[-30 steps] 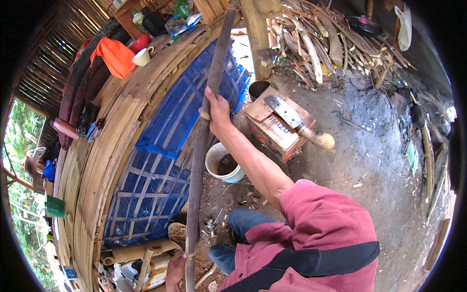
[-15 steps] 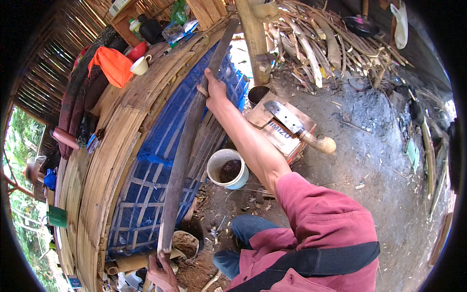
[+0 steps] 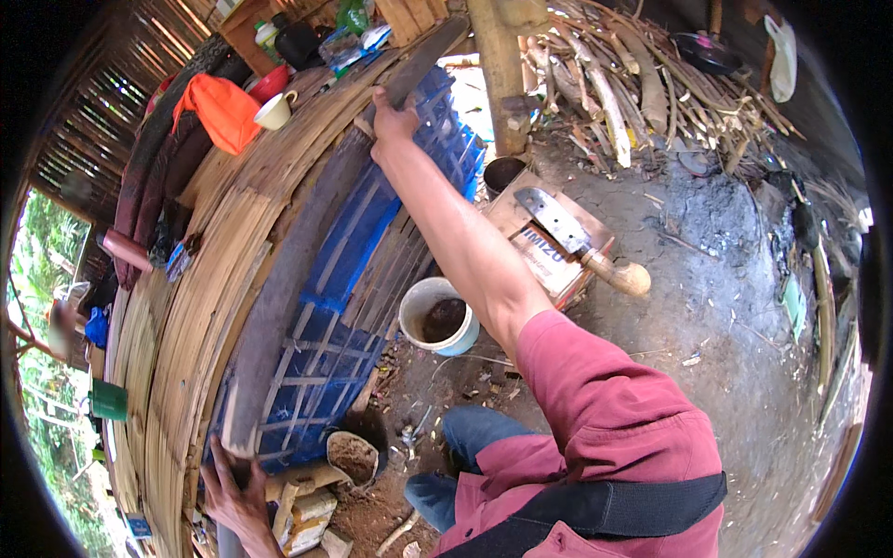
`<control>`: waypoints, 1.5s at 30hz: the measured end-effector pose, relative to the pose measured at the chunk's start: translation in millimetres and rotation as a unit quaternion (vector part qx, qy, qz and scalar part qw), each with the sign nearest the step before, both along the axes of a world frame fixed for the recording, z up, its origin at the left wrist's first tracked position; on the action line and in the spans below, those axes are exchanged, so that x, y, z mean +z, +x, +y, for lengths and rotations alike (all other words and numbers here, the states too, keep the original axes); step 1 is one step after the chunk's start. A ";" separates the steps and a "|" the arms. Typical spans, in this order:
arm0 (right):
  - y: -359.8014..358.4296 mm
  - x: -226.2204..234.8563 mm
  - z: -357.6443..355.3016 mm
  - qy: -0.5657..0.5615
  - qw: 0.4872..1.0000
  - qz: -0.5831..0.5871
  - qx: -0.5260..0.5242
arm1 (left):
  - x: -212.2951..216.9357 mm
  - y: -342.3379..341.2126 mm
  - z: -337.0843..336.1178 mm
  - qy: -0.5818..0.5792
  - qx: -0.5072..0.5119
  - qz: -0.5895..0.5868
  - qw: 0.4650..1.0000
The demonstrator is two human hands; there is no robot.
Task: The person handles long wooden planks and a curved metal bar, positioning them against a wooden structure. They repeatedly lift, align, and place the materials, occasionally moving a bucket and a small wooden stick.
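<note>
A long, dark, weathered wooden plank (image 3: 270,325) runs slantwise along the edge of a raised slatted platform (image 3: 191,344). My right hand (image 3: 394,123) wraps its far part, with that arm stretched forward. Near the lower edge of the view, my left hand (image 3: 237,493) grips the plank's near part, fingers along its side. Just right of the plank hangs blue mesh (image 3: 349,265) behind crossed slats. Whether the plank touches the platform's edge I cannot tell.
A machete (image 3: 577,237) lies on a cardboard box (image 3: 532,206). A white bucket (image 3: 409,316) and a soil-filled container (image 3: 353,456) stand below the mesh. A wooden post (image 3: 502,93) and stacked firewood (image 3: 642,84) are at the far side. An orange cloth (image 3: 219,112) and cup (image 3: 273,112) sit on the platform.
Both hands have shifted the plank leftward, from across the blue mesh to along the platform's edge. My left hand has moved left and slightly up; my right hand has moved left and up.
</note>
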State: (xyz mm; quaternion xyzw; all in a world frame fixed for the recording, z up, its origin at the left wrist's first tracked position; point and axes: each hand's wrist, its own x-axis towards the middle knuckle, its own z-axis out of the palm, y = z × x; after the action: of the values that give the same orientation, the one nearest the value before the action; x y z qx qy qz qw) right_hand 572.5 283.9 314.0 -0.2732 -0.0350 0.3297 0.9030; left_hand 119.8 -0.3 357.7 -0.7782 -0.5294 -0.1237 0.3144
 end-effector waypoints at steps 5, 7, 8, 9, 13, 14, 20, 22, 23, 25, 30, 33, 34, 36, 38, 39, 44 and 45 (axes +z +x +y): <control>-2.1 1.8 21.3 -0.082 0.996 -0.014 0.032 | 12.5 -11.1 35.3 0.000 -0.035 0.000 0.999; -11.8 5.9 8.3 -0.073 0.994 -0.002 0.083 | 9.5 -19.9 43.2 0.000 -0.037 -0.019 0.999; -3.0 -0.6 24.2 -0.045 0.996 -0.018 0.074 | 9.4 -18.0 47.3 -0.006 -0.042 -0.027 0.999; 6.5 -9.0 38.4 -0.018 0.997 -0.034 0.064 | 7.7 -15.4 53.3 -0.013 -0.048 -0.034 0.998; 15.4 -20.8 43.6 -0.123 0.973 -0.141 0.134 | 11.6 -23.7 62.2 -0.007 -0.055 -0.028 0.998; 9.1 -20.4 38.2 -0.113 0.972 -0.138 0.153 | 9.6 -28.1 62.8 -0.020 -0.050 -0.044 0.998; 11.5 -4.6 20.5 -0.123 0.966 -0.166 0.156 | 5.4 -22.2 74.6 0.027 -0.100 -0.001 0.995; 4.8 -6.5 20.4 -0.126 0.969 -0.139 0.160 | 2.4 -32.1 77.4 0.013 -0.068 -0.002 0.998; 1.9 -7.2 20.1 -0.127 0.971 -0.126 0.162 | 0.9 -35.0 78.5 0.016 -0.063 0.002 0.998; -2.3 -5.5 17.5 -0.111 0.973 -0.129 0.153 | -2.9 -40.0 80.6 0.022 -0.052 0.006 0.998; 12.0 -9.1 26.4 -0.141 0.967 -0.138 0.161 | -1.1 -30.1 83.4 0.025 -0.042 0.030 0.998; 17.0 -7.9 34.7 -0.119 0.970 -0.132 0.165 | 3.4 -24.3 86.0 0.026 -0.015 0.055 0.998; 13.9 -9.4 33.1 -0.096 0.972 -0.121 0.175 | -1.0 -31.6 87.1 0.023 -0.002 0.059 0.998; 9.1 -10.9 26.9 -0.073 0.973 -0.125 0.180 | -0.4 -35.5 85.6 0.029 -0.019 0.052 0.998; 10.4 -7.2 26.8 -0.101 0.972 -0.134 0.165 | -3.7 -33.4 84.2 0.037 -0.009 0.045 0.998; 8.1 -5.6 32.3 -0.128 0.971 -0.119 0.161 | 1.6 -35.3 80.8 0.043 0.002 0.050 0.998; 77.3 -43.8 73.7 0.041 0.914 -0.256 0.313 | 5.2 -33.3 91.5 0.064 -0.045 0.040 0.996; 54.9 -40.2 60.2 -0.013 0.931 -0.204 0.304 | 9.6 -20.1 81.7 0.037 0.008 0.039 0.998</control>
State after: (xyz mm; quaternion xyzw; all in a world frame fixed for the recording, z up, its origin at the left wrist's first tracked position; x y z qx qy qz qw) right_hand 627.4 344.0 273.8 -0.3221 -0.2954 0.5262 0.7295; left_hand 99.8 81.4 367.4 -0.7659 -0.5178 -0.1100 0.3648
